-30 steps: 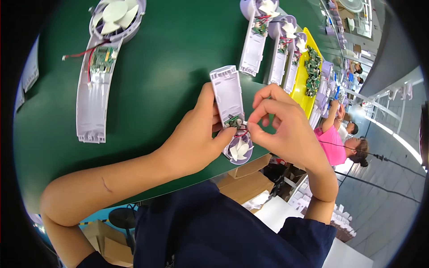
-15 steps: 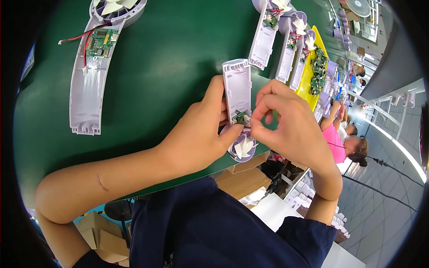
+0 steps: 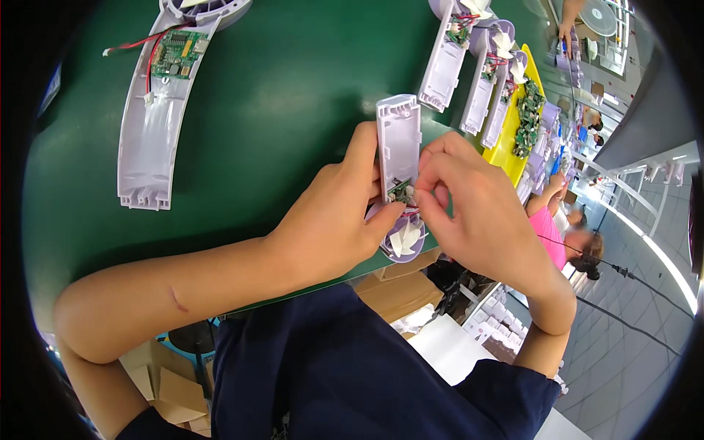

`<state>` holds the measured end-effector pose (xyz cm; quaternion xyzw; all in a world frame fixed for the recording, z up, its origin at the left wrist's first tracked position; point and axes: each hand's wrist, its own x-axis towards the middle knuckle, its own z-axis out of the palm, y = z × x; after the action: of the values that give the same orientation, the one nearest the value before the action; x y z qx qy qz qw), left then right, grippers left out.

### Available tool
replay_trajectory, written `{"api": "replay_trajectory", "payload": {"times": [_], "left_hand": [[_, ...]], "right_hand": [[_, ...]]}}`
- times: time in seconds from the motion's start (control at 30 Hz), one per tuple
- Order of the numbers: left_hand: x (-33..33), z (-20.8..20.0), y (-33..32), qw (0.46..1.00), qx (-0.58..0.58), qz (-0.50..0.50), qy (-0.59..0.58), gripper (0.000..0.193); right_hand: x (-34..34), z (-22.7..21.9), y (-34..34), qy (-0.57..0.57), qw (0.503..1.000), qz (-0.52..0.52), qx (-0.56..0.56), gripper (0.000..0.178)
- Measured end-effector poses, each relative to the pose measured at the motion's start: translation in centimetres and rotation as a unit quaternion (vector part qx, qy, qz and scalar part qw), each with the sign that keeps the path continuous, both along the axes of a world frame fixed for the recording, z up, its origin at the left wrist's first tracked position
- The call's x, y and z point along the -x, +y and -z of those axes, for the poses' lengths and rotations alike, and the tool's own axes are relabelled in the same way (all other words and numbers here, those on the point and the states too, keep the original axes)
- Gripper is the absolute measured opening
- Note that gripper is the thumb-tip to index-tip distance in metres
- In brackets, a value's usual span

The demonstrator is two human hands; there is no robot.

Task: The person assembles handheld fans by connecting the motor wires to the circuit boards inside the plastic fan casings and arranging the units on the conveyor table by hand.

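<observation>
A pale lilac handheld-fan shell (image 3: 400, 147) is tilted up above the bench edge, gripped along its left side by my left hand (image 3: 330, 216), with the thumb pressing near its lower end. Inside the shell sits a small green circuit board (image 3: 399, 192) with red wires beside it. Below the board is a round fan head with white blades (image 3: 405, 238). My right hand (image 3: 491, 209) has thumb and forefinger pinched together at the board's right edge. Whatever small part those fingertips hold is hidden by them.
A larger curved fan shell (image 3: 150, 139) with a board and red and black wires lies at left on the green bench (image 3: 286, 88). Several similar half shells (image 3: 442, 77) line the far right, beside a yellow tray (image 3: 502, 150) of circuit boards. Co-workers sit farther right.
My right fingertips have closed in on the board's right edge. The shell remains in my left hand. The whole view has shifted slightly, and a co-worker's arm now shows at the top right.
</observation>
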<state>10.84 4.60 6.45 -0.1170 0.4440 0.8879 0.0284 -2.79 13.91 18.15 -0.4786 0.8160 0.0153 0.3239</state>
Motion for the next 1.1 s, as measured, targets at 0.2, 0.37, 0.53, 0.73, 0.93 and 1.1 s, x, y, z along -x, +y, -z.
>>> {"api": "replay_trajectory", "payload": {"times": [0.2,0.37,0.53,0.73,0.93,1.1], "left_hand": [[-0.2,0.5,0.3,0.999,-0.026,-0.029,-0.011,0.058],[-0.3,0.0,0.5,0.998,-0.051,-0.034,-0.023,0.066],[0.3,-0.1,0.6,0.995,-0.054,-0.068,-0.045,0.060],[0.9,-2.1,-0.3,0.991,-0.053,-0.059,-0.107,0.042],[1.3,-2.5,0.5,0.981,-0.036,-0.085,-0.168,0.039],[0.9,-2.8,0.9,0.980,-0.016,-0.095,-0.177,0.037]], "right_hand": [[-0.4,0.4,0.8,0.064,0.997,-0.030,-0.015,0.010],[-2.7,0.6,6.3,-0.068,0.965,0.207,0.144,0.039],[-6.2,4.8,10.7,-0.083,0.929,0.300,0.201,0.086],[-8.6,6.0,9.6,-0.004,0.921,0.273,0.278,0.101],[-8.1,6.4,9.5,0.041,0.928,0.254,0.269,0.091],[-7.3,5.4,9.2,0.069,0.939,0.191,0.278,0.071]]}}
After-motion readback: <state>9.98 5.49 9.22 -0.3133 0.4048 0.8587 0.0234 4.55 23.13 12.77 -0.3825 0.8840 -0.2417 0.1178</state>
